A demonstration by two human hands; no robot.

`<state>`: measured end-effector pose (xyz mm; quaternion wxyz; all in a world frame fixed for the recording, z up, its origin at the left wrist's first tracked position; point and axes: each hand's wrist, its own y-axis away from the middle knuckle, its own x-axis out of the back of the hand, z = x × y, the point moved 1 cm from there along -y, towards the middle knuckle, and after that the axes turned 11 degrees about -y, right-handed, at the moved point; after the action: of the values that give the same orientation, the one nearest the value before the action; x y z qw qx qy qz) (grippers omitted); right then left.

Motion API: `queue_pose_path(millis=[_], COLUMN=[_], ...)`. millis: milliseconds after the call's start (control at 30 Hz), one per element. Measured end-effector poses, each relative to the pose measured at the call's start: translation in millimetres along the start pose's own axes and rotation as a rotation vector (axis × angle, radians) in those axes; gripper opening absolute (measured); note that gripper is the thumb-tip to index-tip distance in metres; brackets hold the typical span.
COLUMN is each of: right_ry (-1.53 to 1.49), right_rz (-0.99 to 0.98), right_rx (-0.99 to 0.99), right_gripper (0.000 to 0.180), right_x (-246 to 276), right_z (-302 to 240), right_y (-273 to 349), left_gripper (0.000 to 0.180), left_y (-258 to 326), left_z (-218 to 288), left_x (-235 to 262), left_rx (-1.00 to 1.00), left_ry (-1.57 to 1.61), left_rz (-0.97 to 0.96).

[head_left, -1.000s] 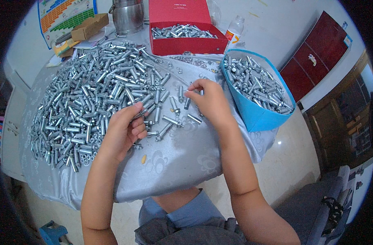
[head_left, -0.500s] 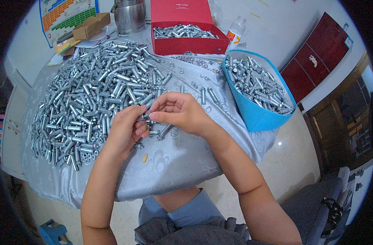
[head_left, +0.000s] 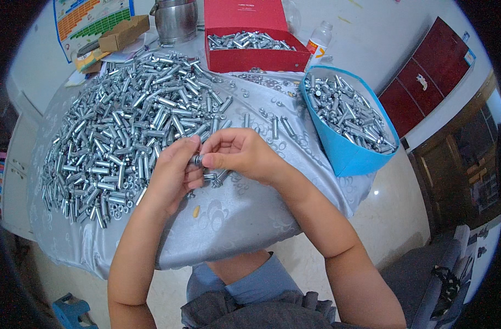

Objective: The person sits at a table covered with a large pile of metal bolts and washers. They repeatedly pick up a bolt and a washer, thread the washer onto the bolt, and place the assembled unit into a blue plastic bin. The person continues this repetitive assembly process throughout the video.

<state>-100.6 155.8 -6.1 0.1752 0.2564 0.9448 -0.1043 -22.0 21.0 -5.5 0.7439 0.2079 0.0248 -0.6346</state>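
Observation:
In front of me my left hand [head_left: 175, 169] and my right hand [head_left: 244, 154] meet over the near edge of a large pile of metal expansion bolts [head_left: 146, 118]. Between them is one small silvery expansion bolt [head_left: 197, 159], mostly covered by the fingers. My left fingers are curled around it, and my right thumb and forefinger pinch its exposed end. Just beneath the hands, a few more bolts [head_left: 222, 177] lie on the grey patterned tablecloth [head_left: 245, 214]. A small yellowish piece [head_left: 196, 211] rests near my left wrist.
At the right stands a blue fabric bin [head_left: 343, 156] full of bolts. A red box [head_left: 256, 62], lid raised, holds more at the back. Beside it are a plastic bottle [head_left: 319, 41] and a metal pot [head_left: 175, 23]. Loose nuts and bolts [head_left: 275, 127] lie between pile and bin.
Both hands stay together at nearly the same spot. My left thumb has lifted away slightly, and the bolt's end shows a little more beside my right thumb.

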Motion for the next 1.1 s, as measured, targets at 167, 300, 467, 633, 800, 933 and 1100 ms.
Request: queue_pose_path(millis=[167,300,467,633,800,933,1100], right_ry=[-0.101,-0.122,0.195,0.755,0.949,0.868,0.836], right_rz=[-0.001,-0.005,0.091,0.105,0.113,0.137,0.106], right_rx=[-0.070,-0.191,0.208,0.484,0.324,0.410,0.434], right_gripper=[0.026,0.027,0.021,0.023,0.024,0.024,0.024], right_x=[1.3,7.8,0.4,-0.8,3.0,-4.6,-2.3], right_z=[1.3,3.7,7.6,2.4,-9.7,-11.9,-4.2], right_y=[0.3,0.9,-2.5,2.9,8.3,7.3,6.2], left_gripper=[0.019,0.019,0.017,0.019,0.022,0.021,0.022], left_y=[2.5,-4.3,-11.5,-7.3,-6.4,-4.6,-7.8], left_z=[-2.2,-7.1,-9.2,-7.1,-1.9,-0.7,-3.4], left_x=[-1.2,0.0,10.0,7.1,4.8,6.9,1.7], left_rx=[0.009,-0.044,-0.076,-0.101,-0.107,-0.114,-0.133], left_ry=[0.023,-0.012,0.057,-0.053,-0.068,-0.065,-0.146], left_rz=[-0.070,-0.044,0.101,0.130,0.184,0.172,0.167])
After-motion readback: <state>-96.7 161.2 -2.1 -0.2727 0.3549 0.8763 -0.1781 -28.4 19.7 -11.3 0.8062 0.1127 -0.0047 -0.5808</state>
